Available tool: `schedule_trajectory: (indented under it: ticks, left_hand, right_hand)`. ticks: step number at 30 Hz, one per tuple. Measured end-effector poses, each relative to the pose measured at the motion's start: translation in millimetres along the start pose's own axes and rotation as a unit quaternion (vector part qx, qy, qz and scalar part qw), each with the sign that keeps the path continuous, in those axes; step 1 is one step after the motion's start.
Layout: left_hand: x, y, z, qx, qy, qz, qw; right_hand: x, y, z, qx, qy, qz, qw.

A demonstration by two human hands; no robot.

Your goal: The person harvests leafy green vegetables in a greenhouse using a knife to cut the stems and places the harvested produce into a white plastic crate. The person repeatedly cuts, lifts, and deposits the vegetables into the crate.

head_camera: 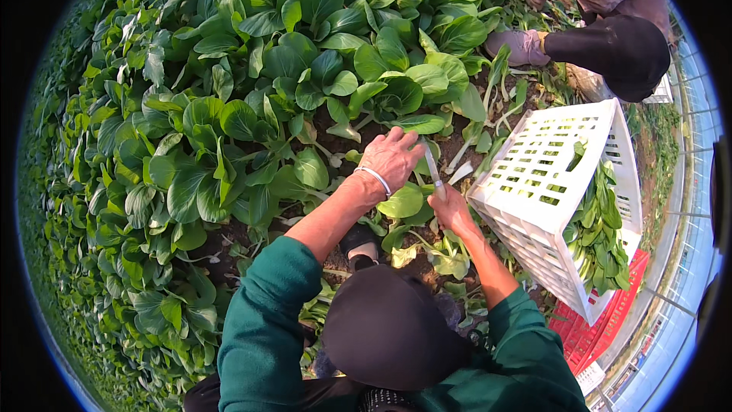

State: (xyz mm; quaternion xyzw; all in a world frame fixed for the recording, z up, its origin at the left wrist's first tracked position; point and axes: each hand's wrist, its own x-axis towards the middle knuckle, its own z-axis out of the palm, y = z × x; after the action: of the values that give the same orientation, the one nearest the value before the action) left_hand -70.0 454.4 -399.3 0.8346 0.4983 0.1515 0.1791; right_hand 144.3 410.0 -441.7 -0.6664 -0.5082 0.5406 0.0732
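My right hand (452, 210) grips the handle of a small knife (433, 167), whose narrow blade points up and away from me. Just left of the blade is my left hand (392, 159), back upward, with a silver-coloured bangle (376, 178) on the wrist. Its fingertips curl down beside a bok choy leaf (422, 123); whether they hold a plant is hidden. Below both hands spread more green leaves (402, 201) and yellowed ones (452, 263) on the soil. Standing bok choy plants (320, 68) grow thickly ahead and to the left.
At right, a white plastic crate (534, 154) lies on its side with bok choy (600, 234) inside. A red crate (600, 315) sits beneath it. Another person's shoe (517, 47) and bent leg (606, 51) are at upper right. Cut leaves and stalks (460, 171) litter the ground.
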Motion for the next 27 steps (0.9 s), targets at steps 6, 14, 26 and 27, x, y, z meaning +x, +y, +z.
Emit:
schedule_trajectory:
  ticks: [6, 14, 26, 27]
  left_hand:
    - [35.5, -53.2, 21.1, 0.130, 0.028, -0.127, 0.983]
    - [-2.2, -102.9, 37.9, 0.124, 0.169, -0.131, 0.969]
    - [-15.4, -83.9, 31.6, -0.018, 0.023, -0.238, 0.971]
    - [-2.8, -76.8, 30.5, -0.006, 0.059, -0.201, 0.978]
  right_hand:
    - [11.9, -46.9, -16.8, -0.084, -0.082, 0.040, 0.992]
    - [32.2, -68.1, -8.8, -0.114, -0.095, 0.049, 0.988]
    - [82.3, -44.7, 34.8, -0.150, -0.028, -0.026, 0.988]
    - [82.4, -44.8, 39.2, -0.172, -0.007, -0.018, 0.985]
